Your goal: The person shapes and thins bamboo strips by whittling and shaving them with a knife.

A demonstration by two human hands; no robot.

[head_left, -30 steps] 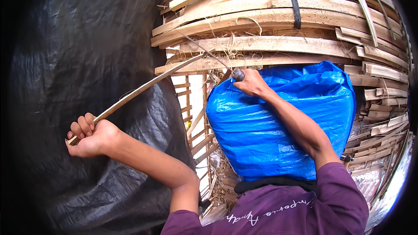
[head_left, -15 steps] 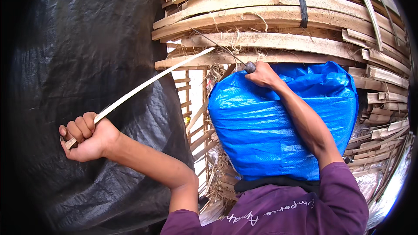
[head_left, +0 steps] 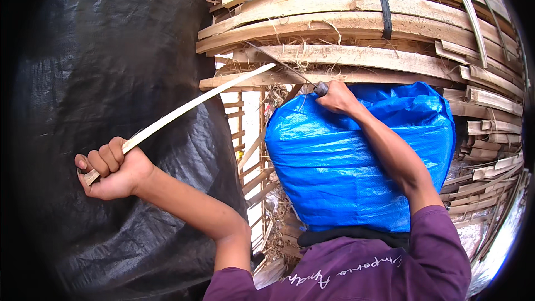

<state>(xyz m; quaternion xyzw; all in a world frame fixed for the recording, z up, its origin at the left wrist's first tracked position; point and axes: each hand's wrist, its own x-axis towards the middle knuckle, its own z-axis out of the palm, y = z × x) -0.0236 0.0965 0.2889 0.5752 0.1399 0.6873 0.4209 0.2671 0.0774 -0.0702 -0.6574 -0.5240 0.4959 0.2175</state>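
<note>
Stretched out to the left, my left hand (head_left: 114, 168) is closed around the lower end of a pale bamboo strip (head_left: 192, 112). The strip slants up to the right, and its far end meets a thin knife blade near the wooden slats. My right hand (head_left: 339, 98) grips the dark handle of this knife (head_left: 290, 68), its narrow blade pointing up and left. Whether the blade presses on the strip or only crosses it, I cannot tell. Below my right forearm, a blue plastic sheet (head_left: 351, 167) covers my lap.
Long wooden slats (head_left: 356, 53) lie stacked ahead, curly shavings (head_left: 301, 58) caught among them. A black tarp (head_left: 128, 50) spreads over the left side. Between tarp and blue sheet shows a slatted lattice (head_left: 251, 156). Bundles of split bamboo (head_left: 493, 128) lie at right.
My left hand and its end of the strip have risen slightly. The knife stays crossed near the strip's far end; my right hand has barely shifted.
</note>
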